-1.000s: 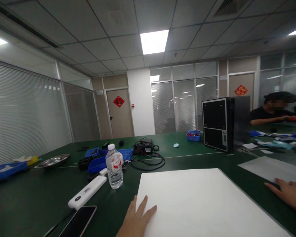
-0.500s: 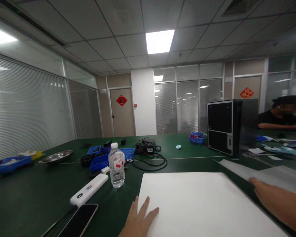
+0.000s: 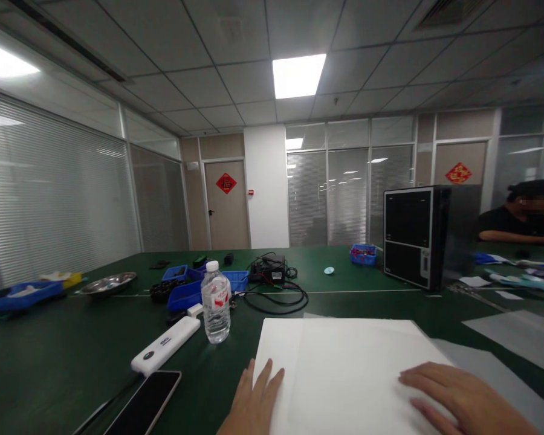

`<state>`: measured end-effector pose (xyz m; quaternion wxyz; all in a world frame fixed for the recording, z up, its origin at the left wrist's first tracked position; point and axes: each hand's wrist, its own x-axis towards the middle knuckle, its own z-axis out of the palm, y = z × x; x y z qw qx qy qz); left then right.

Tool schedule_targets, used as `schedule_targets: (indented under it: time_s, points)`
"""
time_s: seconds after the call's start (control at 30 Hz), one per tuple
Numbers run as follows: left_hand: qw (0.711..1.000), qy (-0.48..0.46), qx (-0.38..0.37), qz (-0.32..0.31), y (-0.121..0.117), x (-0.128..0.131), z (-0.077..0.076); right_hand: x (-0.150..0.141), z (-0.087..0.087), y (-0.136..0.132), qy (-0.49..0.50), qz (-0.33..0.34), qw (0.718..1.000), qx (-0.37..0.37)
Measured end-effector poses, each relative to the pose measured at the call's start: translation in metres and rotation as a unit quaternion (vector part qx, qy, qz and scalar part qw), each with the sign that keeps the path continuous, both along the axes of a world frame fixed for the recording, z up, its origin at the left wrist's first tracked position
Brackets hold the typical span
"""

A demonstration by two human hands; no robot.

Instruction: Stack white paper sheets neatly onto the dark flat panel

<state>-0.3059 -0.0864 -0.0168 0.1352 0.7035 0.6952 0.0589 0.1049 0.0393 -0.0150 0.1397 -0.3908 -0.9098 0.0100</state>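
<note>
A large white paper sheet or board (image 3: pixel 278 338) lies on the table in front of me. My left hand (image 3: pixel 256 396) rests on its left edge, fingers stretched out and slightly apart. Over most of the white surface lies a thin translucent sheet (image 3: pixel 494 371), which sticks out past the right edge and a little past the far edge. On top of this sheet is my right hand (image 3: pixel 457 393), fingers extended and thumb apart, gripping nothing. Both wrists are cut off by the bottom of the view.
Left of the paper are a water bottle (image 3: pixel 216 308), a white oblong device (image 3: pixel 165 347) and a phone (image 3: pixel 145 405). Farther back are blue bins (image 3: pixel 185 296), a black cable (image 3: pixel 276 308) and a computer case (image 3: pixel 410 235). Another translucent sheet (image 3: pixel 526 338) lies right. A person (image 3: pixel 521 220) sits beyond.
My right hand has moved left from the translucent sheets at the right onto the white surface, and a translucent sheet now overlies it. My left hand has stayed at the left edge.
</note>
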Motion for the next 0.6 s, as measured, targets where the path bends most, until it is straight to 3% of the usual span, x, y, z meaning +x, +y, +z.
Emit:
schedule_targets:
  time_s: [0.1,0.2,0.37,0.6]
  points:
    - [1.000,-0.009,-0.006,-0.005,-0.009,0.007,0.014,0.032,-0.006,0.032,0.020,-0.065,0.997,0.028]
    - [1.000,0.000,-0.020,0.005,-0.013,0.012,0.022,0.051,-0.002,0.046,0.020,-0.061,0.998,-0.005]
    - [1.000,0.003,-0.002,-0.011,-0.012,0.014,0.018,0.044,0.009,0.032,0.043,-0.008,0.999,-0.029]
    - [0.999,-0.003,0.018,-0.047,-0.009,0.004,0.004,0.033,-0.003,0.019,0.031,0.013,0.997,-0.065]
